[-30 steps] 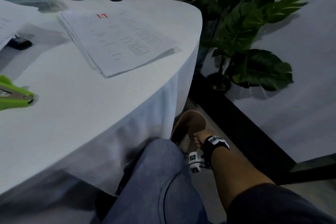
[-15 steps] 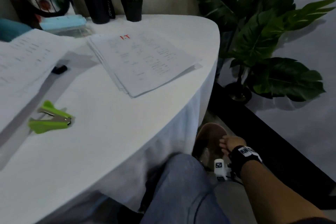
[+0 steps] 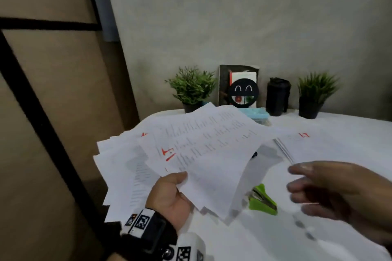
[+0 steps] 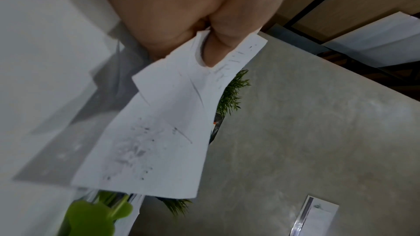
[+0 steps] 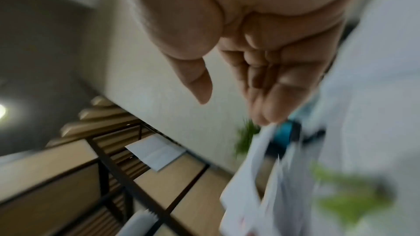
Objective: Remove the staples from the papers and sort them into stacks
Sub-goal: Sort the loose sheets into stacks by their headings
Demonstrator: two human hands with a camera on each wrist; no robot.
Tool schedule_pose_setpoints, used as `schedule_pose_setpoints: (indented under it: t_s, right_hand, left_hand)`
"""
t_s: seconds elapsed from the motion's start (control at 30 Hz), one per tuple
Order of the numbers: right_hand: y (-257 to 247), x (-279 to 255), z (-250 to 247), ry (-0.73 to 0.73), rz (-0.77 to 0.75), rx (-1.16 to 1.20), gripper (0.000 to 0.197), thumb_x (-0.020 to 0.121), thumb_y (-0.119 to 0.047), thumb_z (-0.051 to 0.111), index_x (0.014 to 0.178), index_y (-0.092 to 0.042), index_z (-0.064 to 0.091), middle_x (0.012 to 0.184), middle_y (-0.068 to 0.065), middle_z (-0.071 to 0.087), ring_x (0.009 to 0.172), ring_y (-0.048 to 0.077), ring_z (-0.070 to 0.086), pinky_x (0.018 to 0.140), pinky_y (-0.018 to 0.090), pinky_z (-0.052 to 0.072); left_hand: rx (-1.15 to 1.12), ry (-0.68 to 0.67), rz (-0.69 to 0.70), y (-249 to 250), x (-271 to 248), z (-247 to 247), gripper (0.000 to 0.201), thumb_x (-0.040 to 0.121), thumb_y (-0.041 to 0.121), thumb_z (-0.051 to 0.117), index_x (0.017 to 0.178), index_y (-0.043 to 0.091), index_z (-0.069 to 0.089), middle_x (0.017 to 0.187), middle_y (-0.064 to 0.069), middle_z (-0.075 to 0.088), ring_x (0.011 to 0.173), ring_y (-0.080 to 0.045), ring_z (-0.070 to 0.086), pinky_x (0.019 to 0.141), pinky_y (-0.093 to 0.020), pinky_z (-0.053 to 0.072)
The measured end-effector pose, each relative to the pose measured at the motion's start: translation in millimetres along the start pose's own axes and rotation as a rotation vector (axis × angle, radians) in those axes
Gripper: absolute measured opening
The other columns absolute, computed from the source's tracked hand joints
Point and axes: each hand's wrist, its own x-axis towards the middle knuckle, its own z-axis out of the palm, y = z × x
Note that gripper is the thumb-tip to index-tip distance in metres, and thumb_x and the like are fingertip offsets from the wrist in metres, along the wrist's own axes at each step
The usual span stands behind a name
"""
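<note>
Now | left hand [image 3: 169, 197] pinches fanned white printed papers [image 3: 201, 150] above table's [image 3: 275, 239] left edge | right hand [image 3: 339, 193], blurred, empty, fingers loosely spread, up from beside knee | green plastic staple remover [image 3: 263, 200] mid-table

**Colours on the white surface**

The fanned white paper sheets [image 3: 203, 150] have grey print and red marks. The bright green plastic staple remover [image 3: 263, 200] has a dark middle. The white cloth-covered surface [image 3: 275, 239] is plain. The tall cup [image 3: 277, 96] is black.
</note>
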Motion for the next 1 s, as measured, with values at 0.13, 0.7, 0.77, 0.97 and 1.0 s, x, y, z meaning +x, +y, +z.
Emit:
schedule_pose_setpoints:
  t_s: [0.13,0.7,0.77,0.97,1.0]
  right_hand:
    - [-20.7,18.2,115.0,-0.254,0.113,-0.023,0.053,0.064,-0.037,0.084,0.104,-0.006,0.070,0.095,0.015,0.073,0.072,0.033,0.063,0.081,0.045,0.054]
    - [-147.7,58.4,88.4,-0.124,-0.297,-1.069,0.008,0.079,-0.001,0.075,0.085,0.002,0.071,0.082,0.014,0.076,0.066,0.018,0.067,0.067,0.027,0.054]
    - [-149.7,59.3,106.8,-0.143,-0.298,-1.233,0.008,0.080,-0.008,0.079,0.080,-0.009,0.071,0.068,-0.004,0.074,0.058,0.008,0.064,0.057,0.018,0.051]
    - [-162.2,62.1,116.6,0.536,-0.830,-1.356,0.016,0.083,-0.027,0.065,0.098,-0.021,0.067,0.092,0.001,0.066,0.090,0.025,0.060,0.075,0.027,0.042]
    - [-158.3,55.2,110.4,0.576,-0.808,-1.402,0.011,0.083,-0.022,0.062,0.092,-0.017,0.067,0.092,0.005,0.067,0.090,0.029,0.061,0.073,0.029,0.042]
  left_hand:
    - [-0.053,-0.068,-0.040,2.7,-6.9,3.4,0.036,0.096,-0.002,0.050,0.128,-0.005,0.066,0.118,-0.029,0.073,0.102,-0.042,0.070,0.086,-0.054,0.056]
    - [-0.224,-0.432,0.033,6.5,-0.6,-1.5,0.087,0.059,0.037,0.096,0.135,0.005,0.068,0.141,-0.021,0.063,0.132,-0.040,0.060,0.111,-0.057,0.046]
    - [-0.189,-0.385,0.027,2.0,-0.7,0.1,0.079,0.068,0.025,0.093,0.137,0.001,0.065,0.142,-0.023,0.062,0.132,-0.038,0.060,0.113,-0.054,0.046]
    - [-0.218,-0.175,0.032,-0.5,17.4,-8.9,0.038,0.098,0.024,0.066,0.132,0.007,0.068,0.126,-0.017,0.073,0.113,-0.034,0.072,0.077,-0.051,0.064]
    - [-0.218,-0.140,0.039,-1.1,20.2,-10.4,0.036,0.098,0.024,0.068,0.130,0.007,0.070,0.125,-0.017,0.074,0.113,-0.035,0.072,0.078,-0.053,0.064]
